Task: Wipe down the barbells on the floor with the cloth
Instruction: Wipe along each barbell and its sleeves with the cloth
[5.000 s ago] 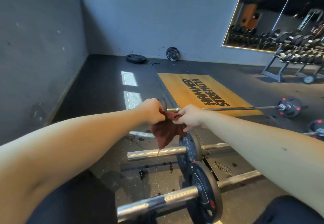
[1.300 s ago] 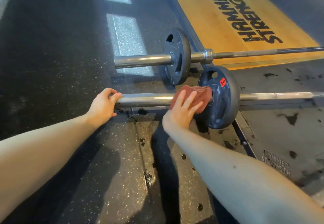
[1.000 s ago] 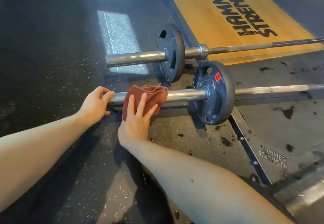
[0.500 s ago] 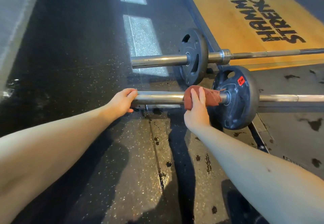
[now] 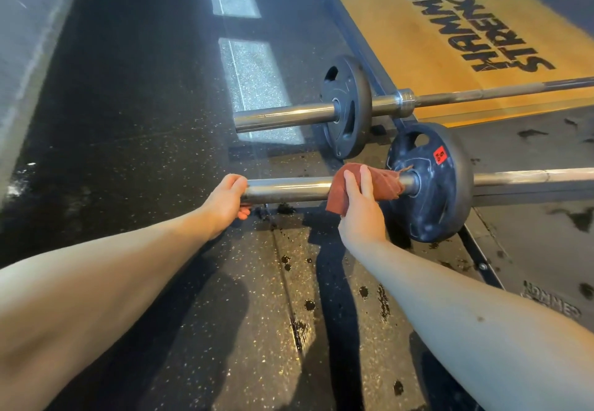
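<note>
Left hand (image 5: 225, 198) is gripping the free end of the near bar (image 5: 530, 176) on the floor (image 5: 128, 121), likely bracing it against rolling, while right hand (image 5: 360, 208), at its 3 o'clock, is clasping the cloth (image 5: 384, 182) around the sleeve (image 5: 289, 189) just beside the plate (image 5: 430, 185); second bar (image 5: 283, 118) is lying at 12 o'clock.

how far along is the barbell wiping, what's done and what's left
Done: nothing shows as finished; the near barbell's sleeve shines, but wiped or not cannot be told. In hand: the right hand holds the cloth round that sleeve beside the plate, while the left hand grips the sleeve's end. Left: the shaft beyond the plate, and the far barbell, which no hand touches.
</note>
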{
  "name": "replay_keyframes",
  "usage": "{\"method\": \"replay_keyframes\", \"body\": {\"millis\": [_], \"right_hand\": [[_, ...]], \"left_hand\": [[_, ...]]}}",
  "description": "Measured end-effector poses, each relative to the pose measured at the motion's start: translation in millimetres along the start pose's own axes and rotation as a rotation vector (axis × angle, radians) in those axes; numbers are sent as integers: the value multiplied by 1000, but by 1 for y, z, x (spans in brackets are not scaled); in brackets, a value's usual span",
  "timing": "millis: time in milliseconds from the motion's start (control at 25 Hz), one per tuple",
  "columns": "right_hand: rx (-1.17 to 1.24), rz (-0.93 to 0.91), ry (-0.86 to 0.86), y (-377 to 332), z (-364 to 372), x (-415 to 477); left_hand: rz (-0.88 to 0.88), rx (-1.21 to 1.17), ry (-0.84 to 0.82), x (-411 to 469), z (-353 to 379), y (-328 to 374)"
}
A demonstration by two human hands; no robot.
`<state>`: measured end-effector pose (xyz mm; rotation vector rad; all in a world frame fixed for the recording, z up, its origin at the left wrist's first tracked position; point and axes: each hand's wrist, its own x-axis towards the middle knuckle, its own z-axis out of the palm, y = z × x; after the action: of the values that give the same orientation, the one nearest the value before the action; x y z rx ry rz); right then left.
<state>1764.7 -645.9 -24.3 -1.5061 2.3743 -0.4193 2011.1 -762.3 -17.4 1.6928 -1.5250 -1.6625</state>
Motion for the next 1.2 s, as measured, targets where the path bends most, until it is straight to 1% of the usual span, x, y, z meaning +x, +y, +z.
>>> {"method": "replay_keyframes", "body": {"millis": [80,160,280,400,600,720,840,920,1040,1120,1200], "right_hand": [[-17,-8,12,2,2,-1],[26,-13,2,2,1,-4],[100,-16,-4,4,-4,-11],[120,-9,-15,5,-8,-18],[195,25,38,9,-6,-21],[261,72,81,5,-5,-27],[280,108,34,5,-15,-41],[219,111,-21,9,-27,-53],[17,115,-103,15,-53,-68],[-122,79,-175,19,-67,-73],[-228,40,-249,19,-72,-77]], "left_hand": [[-5,9,4,-1,-1,0],[-4,2,37,-4,2,-3],[-40,-67,127,-13,22,-8],[-57,-98,198,-21,34,-9],[-86,-102,182,-27,37,-8],[-114,-104,213,-33,40,-10],[-178,-136,217,-45,44,-19],[-210,-161,234,-56,50,-25],[-340,-229,279,-78,63,-31],[-466,-206,237,-91,67,-36],[-562,-145,157,-101,67,-44]]}}
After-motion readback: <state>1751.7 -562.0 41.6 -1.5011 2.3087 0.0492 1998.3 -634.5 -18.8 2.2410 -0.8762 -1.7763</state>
